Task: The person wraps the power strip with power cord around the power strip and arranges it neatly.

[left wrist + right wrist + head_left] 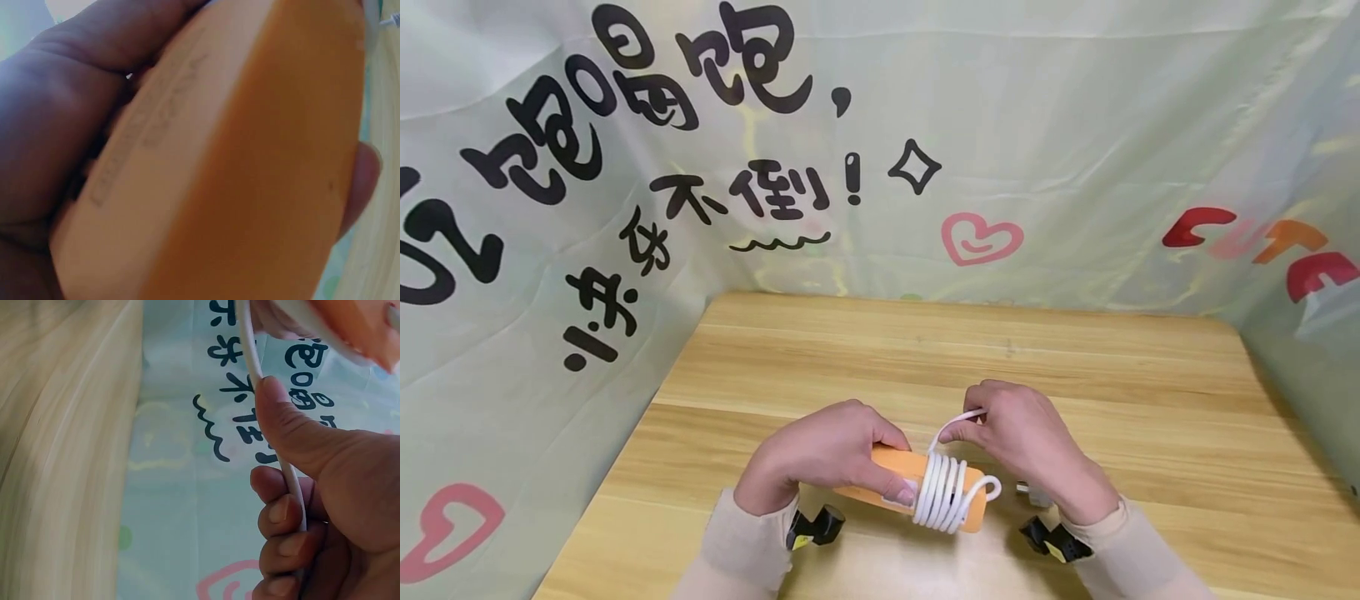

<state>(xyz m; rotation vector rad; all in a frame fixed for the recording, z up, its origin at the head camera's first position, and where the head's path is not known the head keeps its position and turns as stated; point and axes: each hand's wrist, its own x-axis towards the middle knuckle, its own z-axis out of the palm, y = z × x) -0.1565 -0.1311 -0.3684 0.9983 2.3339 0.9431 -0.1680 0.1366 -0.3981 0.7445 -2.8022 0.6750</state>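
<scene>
In the head view my left hand (838, 446) grips an orange power strip (898, 461), thumb lying along its pale face. Several turns of white cord (942, 492) are wound round the strip's right end, with a small loop sticking out past it. From the coil the cord rises to my right hand (1018, 429), which pinches it between thumb and fingers. The right wrist view shows the cord (250, 350) running under the thumb and through the curled fingers. Close up in the left wrist view, the orange casing (250, 175) carries faint printed text.
A white plug (1036, 495) with metal prongs shows beside my right wrist, partly hidden by it. The wooden table (850, 350) spreads round both hands. Printed cloth walls (1075, 125) stand behind it and at both sides. Each wrist wears a small black camera (816, 527).
</scene>
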